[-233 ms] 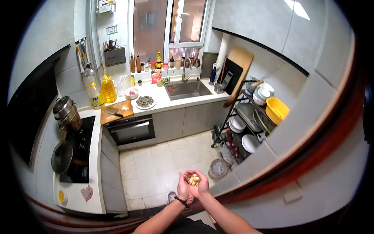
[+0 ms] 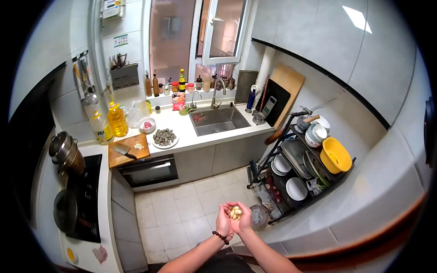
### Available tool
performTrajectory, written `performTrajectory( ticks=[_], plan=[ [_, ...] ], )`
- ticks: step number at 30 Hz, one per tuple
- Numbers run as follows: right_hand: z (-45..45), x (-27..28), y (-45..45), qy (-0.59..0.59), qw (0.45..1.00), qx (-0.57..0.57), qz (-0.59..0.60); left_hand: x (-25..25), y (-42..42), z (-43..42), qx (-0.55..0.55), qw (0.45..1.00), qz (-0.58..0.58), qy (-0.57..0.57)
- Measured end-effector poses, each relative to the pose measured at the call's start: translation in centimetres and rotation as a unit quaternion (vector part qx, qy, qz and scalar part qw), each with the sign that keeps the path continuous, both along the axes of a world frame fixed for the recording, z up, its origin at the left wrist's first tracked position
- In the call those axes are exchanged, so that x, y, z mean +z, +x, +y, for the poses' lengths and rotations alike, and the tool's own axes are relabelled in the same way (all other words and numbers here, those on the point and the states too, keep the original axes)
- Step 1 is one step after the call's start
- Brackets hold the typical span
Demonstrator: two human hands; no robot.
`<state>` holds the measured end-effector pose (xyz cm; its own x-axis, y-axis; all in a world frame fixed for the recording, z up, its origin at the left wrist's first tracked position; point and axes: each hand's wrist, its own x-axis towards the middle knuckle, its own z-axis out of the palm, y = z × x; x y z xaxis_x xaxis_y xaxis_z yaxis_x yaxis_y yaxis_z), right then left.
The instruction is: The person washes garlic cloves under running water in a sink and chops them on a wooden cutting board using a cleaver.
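Observation:
Peeled garlic cloves [image 2: 236,213] lie in a small pile in my two cupped hands, held in front of me over the tiled floor. My left hand [image 2: 223,221], with a dark bead bracelet on its wrist, curves around the pile from one side. Pressed against it, my right hand [image 2: 245,219] closes the other side of the cup. Away on the counter, a cleaver [image 2: 124,150] and some chopped pale pieces [image 2: 139,145] rest on a wooden cutting board [image 2: 116,159].
Ahead stands the counter [image 2: 182,141] with a sink [image 2: 223,123], a plate of shellfish-like lumps [image 2: 165,138] and a small bowl [image 2: 147,124]. The stove [image 2: 88,195] is at left. A black dish rack [image 2: 284,204] with a yellow basin [image 2: 337,154] stands at right; a bin [image 2: 259,216] sits beside it.
The view has moved forward into the kitchen, so the counter and rack appear nearer. My cupped hands still hold the garlic cloves and sit slightly further right in view.

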<state>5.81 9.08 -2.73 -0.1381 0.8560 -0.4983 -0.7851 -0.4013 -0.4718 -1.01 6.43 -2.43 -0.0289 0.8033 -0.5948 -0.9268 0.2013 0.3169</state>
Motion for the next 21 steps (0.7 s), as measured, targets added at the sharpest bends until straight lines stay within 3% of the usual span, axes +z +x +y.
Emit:
performTrajectory(
  ticks=[1,2,3,4,5,6,7,8,9,10,11,12,14,15,16,17,18,21],
  plan=[
    [-8.8,-4.6,1.0,-0.099,0.995,-0.007,-0.032,-4.6,1.0,-8.6,-0.007,0.993,-0.003,-0.121],
    [5.3,-1.9,-2.1,0.028,0.999,-0.014,-0.023,-2.3,-2.2,5.5,-0.008,1.0,0.026,-0.01],
    [11.2,-0.8,-3.5,0.054,0.998,-0.02,-0.01,-1.3,-3.7,11.4,-0.013,0.999,0.04,0.01],
    [11.5,-4.4,-3.6,0.02,0.999,-0.016,-0.04,-5.0,-3.8,11.9,-0.016,0.998,0.035,-0.044],
    [25.2,2.6,-5.3,0.139,0.989,-0.018,-0.047,1.6,-5.5,25.9,-0.009,0.997,0.056,0.06],
    [28.4,3.6,-5.3,0.159,0.986,-0.017,-0.047,2.2,-5.5,29.1,-0.006,0.995,0.056,0.081],
    [26.7,-3.6,-6.1,0.106,0.992,-0.006,-0.067,-5.0,-6.3,27.2,-0.013,0.998,0.054,0.009],
    [36.5,3.8,-7.5,0.202,0.976,-0.005,-0.079,1.9,-7.8,37.3,-0.011,0.994,0.062,0.088],
    [38.5,2.8,-7.9,0.202,0.976,-0.004,-0.077,1.1,-8.0,39.5,0.007,0.995,0.059,0.078],
    [39.3,-2.5,-8.8,0.199,0.976,0.008,-0.089,-4.6,-9.6,39.7,-0.004,0.996,0.074,0.049],
    [44.3,1.5,-9.7,0.245,0.964,0.018,-0.104,-0.5,-10.4,44.6,0.004,0.992,0.085,0.088],
    [47.5,2.2,-10.0,0.254,0.961,0.024,-0.103,0.4,-10.4,47.7,0.016,0.99,0.09,0.107],
    [51.5,-2.0,-11.0,0.322,0.918,0.067,-0.22,-3.5,-11.6,51.9,0.011,0.997,0.043,0.064],
    [55.7,1.9,-13.0,0.336,0.919,0.073,-0.192,-0.2,-13.8,56.4,0.022,0.994,0.055,0.094],
    [58.6,2.0,-13.7,0.339,0.918,0.078,-0.189,-0.8,-14.9,59.5,0.029,0.993,0.056,0.096],
    [59.6,-1.3,-12.8,0.354,0.898,0.11,-0.236,-4.2,-14.2,60.2,0.015,0.997,0.041,0.065],
    [62.9,1.3,-14.8,0.405,0.87,0.115,-0.256,-1.2,-16.4,63.2,-0.005,0.996,0.059,0.073],
    [69.8,1.7,-15.9,0.47,0.808,0.117,-0.337,0.0,-17.3,70.0,0.041,0.993,-0.028,0.105]
  ],
)
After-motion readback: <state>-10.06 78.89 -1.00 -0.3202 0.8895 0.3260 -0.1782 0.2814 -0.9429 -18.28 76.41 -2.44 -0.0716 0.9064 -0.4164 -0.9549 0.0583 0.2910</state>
